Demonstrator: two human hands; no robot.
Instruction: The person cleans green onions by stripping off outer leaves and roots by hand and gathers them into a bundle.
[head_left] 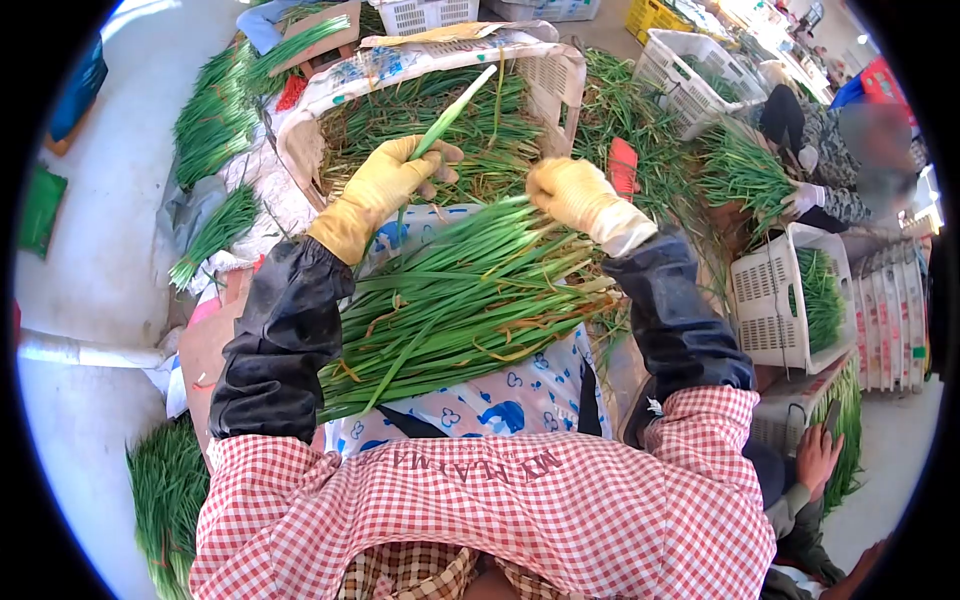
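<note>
My left hand (pixel 385 190), in a yellow glove, is closed around a green onion (pixel 452 112). Its pale white end points up and to the right, and its green leaves hang below the glove. My right hand (pixel 580 195), gloved too, is curled into a pinch above the pale ends of the pile; what is between its fingers, if anything, is hidden. Across my lap lies a large pile of green onions (pixel 450 300), with some brown, dry leaves among them. Under the pile is a white sheet with blue prints (pixel 530 395).
Ahead stands a large pale basket (pixel 300 125) strewn with trimmings. A red object (pixel 622 165) lies beside it. More bundles lie at left (pixel 215 120) and lower left (pixel 170 500). At right are a white crate (pixel 765 310) and a person's gloved hand (pixel 803 198); another person's hand (pixel 818 460) is lower right.
</note>
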